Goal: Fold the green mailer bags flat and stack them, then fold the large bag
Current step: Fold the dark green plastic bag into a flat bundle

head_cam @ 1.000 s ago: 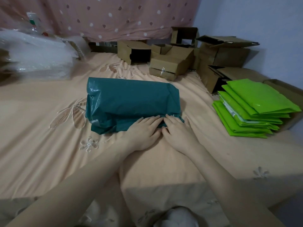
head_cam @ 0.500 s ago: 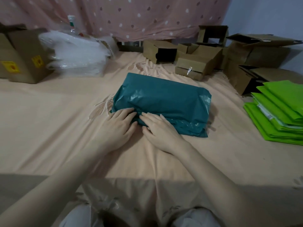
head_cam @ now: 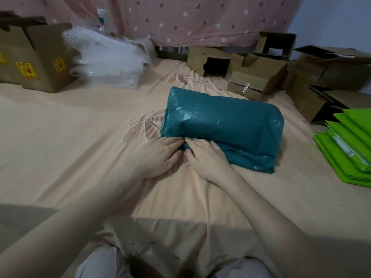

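Hiding fingertips under the large bag (head_cam: 224, 125), both hands press.

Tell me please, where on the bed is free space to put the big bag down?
Bare sheet lies left of the teal bag, below the labelled box and bubble wrap. The right is crowded: cardboard boxes and the light green mailer stack.

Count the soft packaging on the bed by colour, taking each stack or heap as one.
Dark teal bag: 1
Bright green mailer stack: 1
Clear bubble wrap heap: 1
Total: 3
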Demonstrator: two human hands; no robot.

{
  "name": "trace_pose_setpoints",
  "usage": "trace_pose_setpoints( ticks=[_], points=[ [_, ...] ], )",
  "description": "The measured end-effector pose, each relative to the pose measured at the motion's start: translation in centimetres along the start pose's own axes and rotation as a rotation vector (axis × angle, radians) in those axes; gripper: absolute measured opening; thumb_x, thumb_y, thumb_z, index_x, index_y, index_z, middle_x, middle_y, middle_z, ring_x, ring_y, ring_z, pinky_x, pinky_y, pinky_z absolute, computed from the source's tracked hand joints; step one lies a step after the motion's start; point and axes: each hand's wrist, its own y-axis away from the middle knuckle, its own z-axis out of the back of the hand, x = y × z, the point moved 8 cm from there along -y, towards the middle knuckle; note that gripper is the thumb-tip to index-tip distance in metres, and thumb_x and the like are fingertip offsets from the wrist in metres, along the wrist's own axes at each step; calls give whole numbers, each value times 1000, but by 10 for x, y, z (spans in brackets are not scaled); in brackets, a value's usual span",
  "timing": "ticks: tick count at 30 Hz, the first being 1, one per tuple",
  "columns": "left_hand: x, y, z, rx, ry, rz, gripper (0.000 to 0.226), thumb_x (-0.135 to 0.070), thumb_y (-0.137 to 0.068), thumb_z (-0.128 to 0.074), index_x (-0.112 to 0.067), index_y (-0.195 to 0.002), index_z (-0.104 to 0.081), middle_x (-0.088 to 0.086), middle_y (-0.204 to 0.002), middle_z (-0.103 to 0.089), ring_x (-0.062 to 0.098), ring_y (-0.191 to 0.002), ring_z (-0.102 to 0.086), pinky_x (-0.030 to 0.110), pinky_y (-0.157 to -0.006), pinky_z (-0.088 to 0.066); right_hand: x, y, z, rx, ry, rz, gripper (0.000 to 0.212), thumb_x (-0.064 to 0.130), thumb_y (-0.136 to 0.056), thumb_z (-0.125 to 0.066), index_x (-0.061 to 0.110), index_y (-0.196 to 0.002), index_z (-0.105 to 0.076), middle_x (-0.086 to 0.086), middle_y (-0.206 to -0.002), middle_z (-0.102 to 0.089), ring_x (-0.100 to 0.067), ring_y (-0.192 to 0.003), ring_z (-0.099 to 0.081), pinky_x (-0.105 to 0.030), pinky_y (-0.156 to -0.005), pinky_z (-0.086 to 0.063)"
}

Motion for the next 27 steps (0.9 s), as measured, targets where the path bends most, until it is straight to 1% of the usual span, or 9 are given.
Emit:
trace_pose_setpoints(
  ticks=[3,7,10,13,15,18,20,23,27],
  points=[
    [-2,-6,-2,-58,-60,20,65,-48,-90,-7,-24,-137,-46,-1,-144,-44,18,-134,-37,28,-108,-12,-14,2,5,-45,61,-34,48,34,-99,-29,23,-146,-30,6,-153,-29,-10,-141,-20,-42,-116,-12],
    [13,-4,-23,78,9,124,81,-60,-78,8,-29,-149,-17,-5,-157,-17,15,-145,-13,33,-117,-6,-19,1,-6,16,3,-48,50,37,-100,-26,25,-148,-24,7,-157,-19,-10,-145,-11,-45,-118,-6],
    [18,-3,-33,171,96,184,73,-61,-88,-1,-22,-150,-4,-5,-158,-11,13,-146,-6,32,-119,-4,-21,-1,-9,12,-27,-54,50,37,-100,-27,23,-148,-27,7,-157,-19,-11,-145,-11,-43,-118,-6],
    [15,-7,-27,162,115,196,62,-51,-97,-18,-18,-150,-12,-2,-157,-16,15,-145,-13,32,-118,-10,-17,-4,-7,-1,-1,-50,48,36,-100,-28,20,-145,-32,4,-156,-23,-14,-144,-15,-44,-118,-10],
    [14,-10,-13,54,178,215,53,-45,-98,-27,-20,-144,-32,0,-151,-32,19,-138,-30,29,-112,-22,-16,-2,-3,-17,-70,-43,47,35,-100,-31,20,-144,-35,2,-155,-27,-15,-143,-19,-41,-118,-13],
    [24,-8,13,-252,327,343,35,-38,-96,-40,-23,-125,-50,-1,-128,-45,18,-119,-46,26,-88,-33,-27,13,24,-220,-261,-55,40,26,-97,-42,16,-135,-48,0,-141,-48,-18,-131,-40,-34,-109,-30],
    [35,-9,18,-344,418,456,36,-41,-93,-43,-24,-124,-45,1,-128,-42,20,-120,-45,35,-92,-37,-42,30,54,-461,-299,-80,35,20,-92,-50,13,-126,-53,-5,-121,-57,-23,-114,-50,-39,-97,-41],
    [47,-24,7,-277,625,563,53,-47,-91,-46,-22,-136,-36,7,-140,-38,23,-131,-35,38,-106,-29,-80,61,95,-783,-224,-245,40,18,-85,-58,11,-123,-49,-12,-116,-49,-27,-108,-48,-39,-91,-43],
    [45,-43,-3,-194,660,590,75,-68,-78,-48,-19,-134,-37,5,-135,-50,26,-124,-47,40,-104,-36,-148,72,106,-762,-337,-574,68,36,-84,-61,17,-141,-27,-17,-136,-32,-34,-122,-39,-44,-100,-38]
  ],
)
